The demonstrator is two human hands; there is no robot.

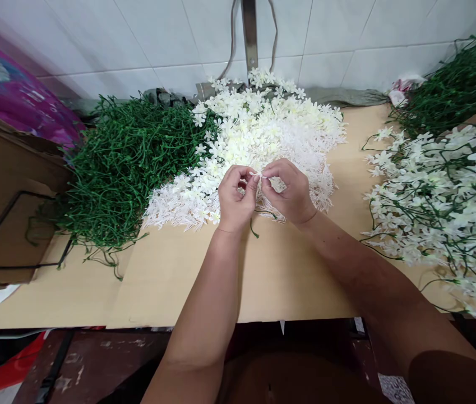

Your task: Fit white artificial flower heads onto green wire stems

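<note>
My left hand and my right hand meet fingertip to fingertip over the near edge of a heap of loose white plastic flowers. Both hands are pinched on one small white flower piece held between them. A thin green stem dangles below my left hand, down to the wooden table. How the stem is held is hidden by the fingers.
A tangle of bare green stems lies left of the flower heap. Finished stems with white flowers pile up at the right, more green stems behind them. A cardboard box stands at the far left; a tiled wall runs behind.
</note>
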